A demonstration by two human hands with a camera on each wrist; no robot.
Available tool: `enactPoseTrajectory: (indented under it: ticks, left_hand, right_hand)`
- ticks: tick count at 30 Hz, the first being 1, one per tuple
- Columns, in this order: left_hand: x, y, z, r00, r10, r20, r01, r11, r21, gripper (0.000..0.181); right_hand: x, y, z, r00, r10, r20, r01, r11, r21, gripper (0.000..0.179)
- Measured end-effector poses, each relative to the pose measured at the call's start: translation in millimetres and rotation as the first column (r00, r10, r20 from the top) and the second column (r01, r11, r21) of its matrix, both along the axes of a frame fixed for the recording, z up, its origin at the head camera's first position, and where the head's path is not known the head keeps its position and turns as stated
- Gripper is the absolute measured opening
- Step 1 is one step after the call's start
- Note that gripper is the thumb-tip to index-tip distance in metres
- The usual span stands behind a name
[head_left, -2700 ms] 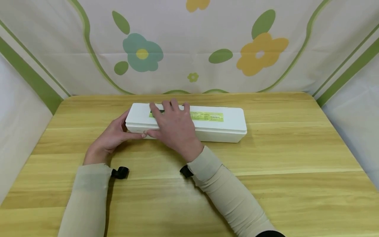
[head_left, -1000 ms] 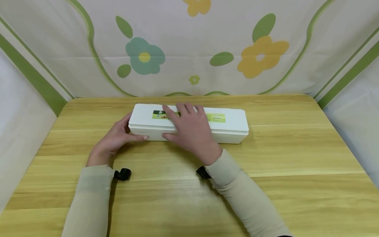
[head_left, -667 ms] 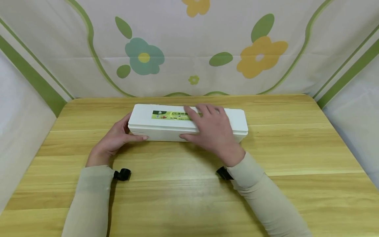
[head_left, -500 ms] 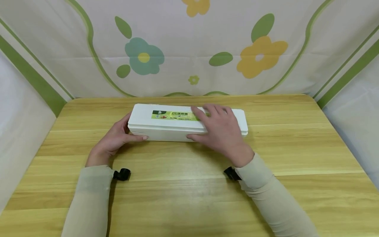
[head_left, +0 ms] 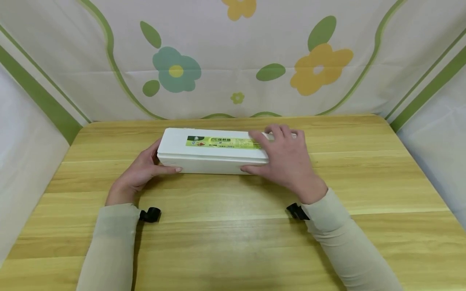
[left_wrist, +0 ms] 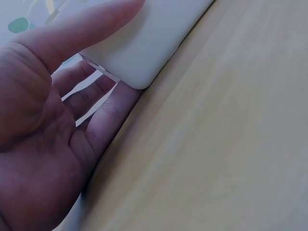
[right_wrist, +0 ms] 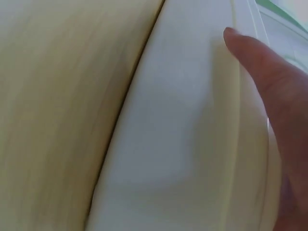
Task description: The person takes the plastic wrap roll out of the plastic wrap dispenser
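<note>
A long white cling film box [head_left: 211,165] with a green printed label [head_left: 218,142] lies lengthwise on the table, its lid down. My left hand [head_left: 139,170] grips its left end, thumb along the front wall and the other fingers round the end. In the left wrist view the fingers [left_wrist: 115,108] reach behind the box's rounded corner [left_wrist: 137,62]. Over the right part of the lid my right hand [head_left: 287,163] spans the box, thumb at the front and curled fingers toward the back edge. In the right wrist view the thumb [right_wrist: 269,67] lies near the lid seam.
The wooden table [head_left: 218,242] has a patterned cloth backdrop [head_left: 233,52] along its far edge and pale cloth on both sides. A black wrist mount [head_left: 150,214] shows beside the left sleeve, another mount [head_left: 297,211] beside the right sleeve.
My right hand has slid rightward along the lid from the left half to the right end, uncovering most of the label. The left hand keeps its hold on the left end.
</note>
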State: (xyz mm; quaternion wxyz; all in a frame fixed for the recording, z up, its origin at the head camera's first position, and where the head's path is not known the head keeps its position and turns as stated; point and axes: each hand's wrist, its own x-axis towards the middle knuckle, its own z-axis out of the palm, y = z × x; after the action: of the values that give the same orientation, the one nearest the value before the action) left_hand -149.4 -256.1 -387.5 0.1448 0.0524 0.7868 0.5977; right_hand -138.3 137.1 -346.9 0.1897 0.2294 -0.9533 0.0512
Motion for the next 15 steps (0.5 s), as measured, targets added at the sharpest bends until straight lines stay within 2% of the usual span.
enactPoseTrajectory:
  ticks: [4,12,15]
  left_hand:
    - [-1.0,-0.5,1.2,1.0,0.001,-0.007,-0.001,1.0,-0.004,0.102]
    - [-1.6,-1.5,0.7,1.0,0.001,-0.001,-0.001,1.0,-0.014,0.102]
    - [-1.7,-2.5,1.2,1.0,0.005,0.001,-0.005,1.0,-0.012,0.102]
  right_hand:
    - [-0.2,10,-0.4,0.999,-0.008,0.036,0.009,1.0,-0.012,0.096]
    - [-0.4,27,-1.4,0.992,0.033,0.123,-0.027,0.998,-0.053,0.088]
    - [-1.2,29,-3.4,0.99,0.066,0.126,-0.059,0.996,-0.061,0.088]
